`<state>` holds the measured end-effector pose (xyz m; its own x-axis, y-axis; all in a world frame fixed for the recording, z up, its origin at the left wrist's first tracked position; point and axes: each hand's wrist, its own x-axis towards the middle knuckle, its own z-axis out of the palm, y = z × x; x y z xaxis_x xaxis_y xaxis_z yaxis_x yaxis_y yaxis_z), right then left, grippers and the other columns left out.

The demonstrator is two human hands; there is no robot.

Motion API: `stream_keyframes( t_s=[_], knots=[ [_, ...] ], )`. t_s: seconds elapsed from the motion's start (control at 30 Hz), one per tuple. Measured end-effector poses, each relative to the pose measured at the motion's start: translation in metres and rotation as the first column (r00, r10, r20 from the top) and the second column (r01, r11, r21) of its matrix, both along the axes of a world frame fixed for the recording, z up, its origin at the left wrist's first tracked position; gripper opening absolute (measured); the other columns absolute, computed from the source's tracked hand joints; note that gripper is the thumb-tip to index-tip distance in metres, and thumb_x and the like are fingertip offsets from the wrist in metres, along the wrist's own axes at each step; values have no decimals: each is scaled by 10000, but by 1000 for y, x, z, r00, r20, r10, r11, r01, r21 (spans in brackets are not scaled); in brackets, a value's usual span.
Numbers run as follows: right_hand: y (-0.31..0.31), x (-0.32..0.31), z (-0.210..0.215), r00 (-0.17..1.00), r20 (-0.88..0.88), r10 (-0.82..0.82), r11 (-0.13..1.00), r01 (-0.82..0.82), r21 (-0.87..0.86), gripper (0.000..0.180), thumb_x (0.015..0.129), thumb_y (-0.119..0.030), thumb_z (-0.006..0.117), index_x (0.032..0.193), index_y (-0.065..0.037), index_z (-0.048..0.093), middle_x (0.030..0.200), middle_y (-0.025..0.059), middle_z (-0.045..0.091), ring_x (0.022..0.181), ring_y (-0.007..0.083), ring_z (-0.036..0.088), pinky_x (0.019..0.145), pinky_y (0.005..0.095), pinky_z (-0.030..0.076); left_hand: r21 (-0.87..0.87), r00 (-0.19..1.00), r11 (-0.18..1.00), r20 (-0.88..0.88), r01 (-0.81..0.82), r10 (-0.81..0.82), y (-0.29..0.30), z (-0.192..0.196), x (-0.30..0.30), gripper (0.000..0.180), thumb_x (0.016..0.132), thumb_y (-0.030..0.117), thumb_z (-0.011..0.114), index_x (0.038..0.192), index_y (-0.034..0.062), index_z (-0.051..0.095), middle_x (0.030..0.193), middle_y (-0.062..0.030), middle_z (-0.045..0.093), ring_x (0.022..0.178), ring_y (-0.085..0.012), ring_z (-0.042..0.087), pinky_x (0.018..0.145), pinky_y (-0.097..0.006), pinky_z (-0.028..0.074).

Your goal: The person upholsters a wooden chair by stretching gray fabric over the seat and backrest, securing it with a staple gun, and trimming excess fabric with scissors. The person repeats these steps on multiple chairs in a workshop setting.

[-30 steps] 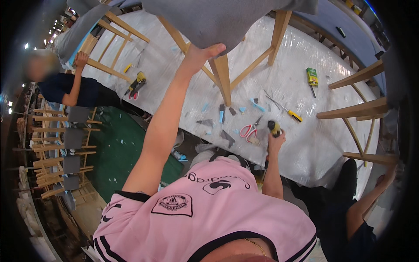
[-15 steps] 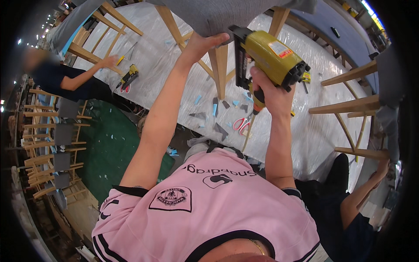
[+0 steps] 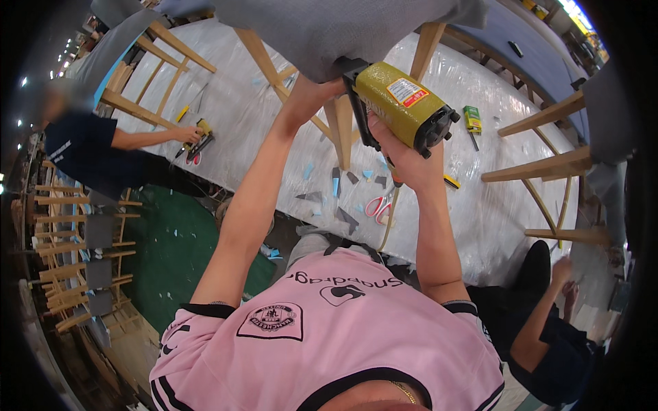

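A chair with a grey fabric-covered seat (image 3: 343, 27) and pale wooden legs (image 3: 338, 133) stands in front of me. My left hand (image 3: 312, 101) grips the seat's near corner at the top of the front leg, its fingers partly hidden. A yellow and black air staple gun (image 3: 401, 103) is in my right hand (image 3: 408, 154), which wraps around its handle. The gun's black nose end meets the fabric by that corner, close to my left thumb; the exact contact point is hidden.
The plastic-covered table (image 3: 466, 226) carries fabric scraps (image 3: 348, 218), red-handled scissors (image 3: 375, 207) and a green-yellow tool (image 3: 473, 120). Other chairs (image 3: 541, 166) stand at right and far left. Two co-workers (image 3: 82, 147) flank me; stacked chairs (image 3: 96, 257) line the left side.
My right hand has brought the staple gun left and slightly down, against the seat corner. The left co-worker's hand has reached another staple gun. The right co-worker's hands have come away from a chair leg.
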<state>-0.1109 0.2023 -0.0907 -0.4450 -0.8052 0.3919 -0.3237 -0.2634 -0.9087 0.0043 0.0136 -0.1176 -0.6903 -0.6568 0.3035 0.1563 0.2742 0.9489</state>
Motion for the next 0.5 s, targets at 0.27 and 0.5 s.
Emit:
stream_keyframes(
  t_s=[0.27, 0.5],
  knots=[
    [43, 16, -17, 940, 340, -14, 997, -14, 80, 711, 772, -186, 847, 1392, -30, 537, 1203, 73, 679, 1058, 153, 625, 969, 335, 502, -180, 935, 979, 353, 97, -28, -58, -79, 20, 453, 1040, 232, 493, 1415, -15, 552, 1384, -116, 601, 1274, -234, 558, 1095, -364, 431],
    [37, 93, -97, 925, 91, -368, 930, 367, 31, 1078, 678, 53, 742, 1602, -106, 210, 1234, 147, 614, 1122, 266, 619, 938, 336, 488, 17, 993, 999, -116, -36, 38, -27, -41, -7, 519, 929, 257, 742, 1298, -78, 597, 1330, -175, 608, 1170, -261, 593, 1028, -400, 471]
  ],
)
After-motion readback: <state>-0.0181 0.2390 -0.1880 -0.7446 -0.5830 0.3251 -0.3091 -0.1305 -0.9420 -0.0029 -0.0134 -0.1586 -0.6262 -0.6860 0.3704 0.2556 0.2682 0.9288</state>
